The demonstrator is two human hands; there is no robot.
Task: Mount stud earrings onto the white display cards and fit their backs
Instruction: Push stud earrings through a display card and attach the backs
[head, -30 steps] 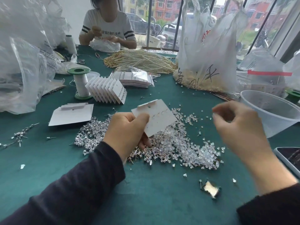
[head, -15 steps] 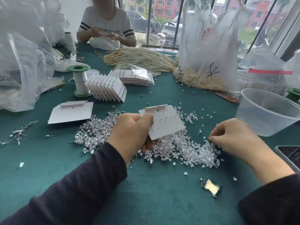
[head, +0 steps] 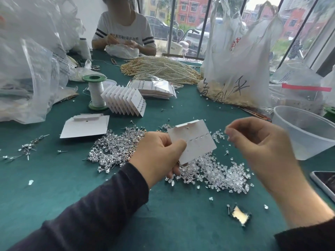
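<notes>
My left hand (head: pixel 159 156) holds a white display card (head: pixel 194 140) by its lower left corner, back side toward me, with a row of stud posts poking through its middle. My right hand (head: pixel 261 147) hovers just right of the card, thumb and forefinger pinched together near the card's right edge; a clear earring back is probably between them but is too small to confirm. Below the card lie a heap of silver stud earrings (head: pixel 116 149) on the left and a heap of clear earring backs (head: pixel 217 171) on the right, both on the green table (head: pixel 76 180).
Blank cards (head: pixel 85 125) and a fanned row of filled cards (head: pixel 125 100) lie at the left, near a thread spool (head: pixel 96 93). A clear plastic tub (head: pixel 306 133) and a phone (head: pixel 324 182) sit at the right. Plastic bags, pearl strands (head: pixel 163 69) and another person lie beyond.
My right hand rose from the heap of clear backs up to the card's right edge with its fingers pinched. My left hand kept the card nearly still.
</notes>
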